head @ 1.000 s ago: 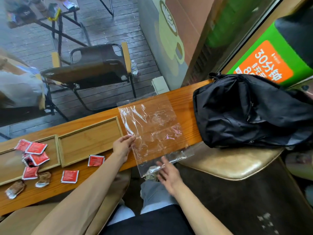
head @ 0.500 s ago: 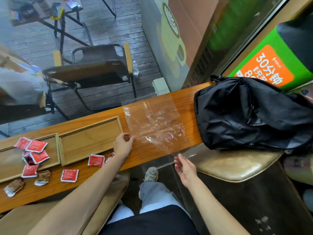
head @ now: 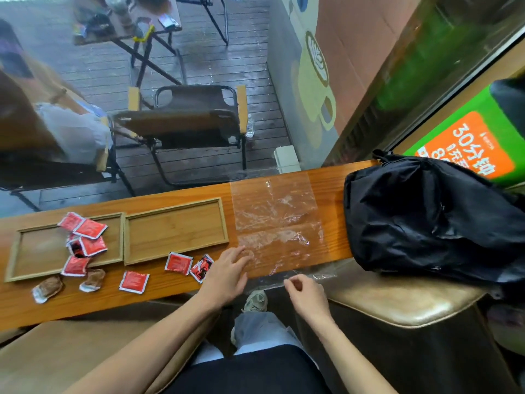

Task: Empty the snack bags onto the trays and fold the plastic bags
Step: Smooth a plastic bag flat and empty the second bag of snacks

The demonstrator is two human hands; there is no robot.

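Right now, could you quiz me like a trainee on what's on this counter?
1. True or false: the right tray holds red packets.
2. What lies between that tray and the black backpack?
3. Which of the hands presses the plastic bag: A left hand, B right hand?

Key: 1 false, it holds none; the red packets sit on the left tray and the counter. 2 the plastic bag. 3 A.

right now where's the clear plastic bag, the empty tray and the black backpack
clear plastic bag (head: 277, 220): head view, on its flat middle lying on the counter
empty tray (head: 174, 233): head view, on its bare wooden floor
black backpack (head: 426, 220): head view, on the middle of its crumpled fabric
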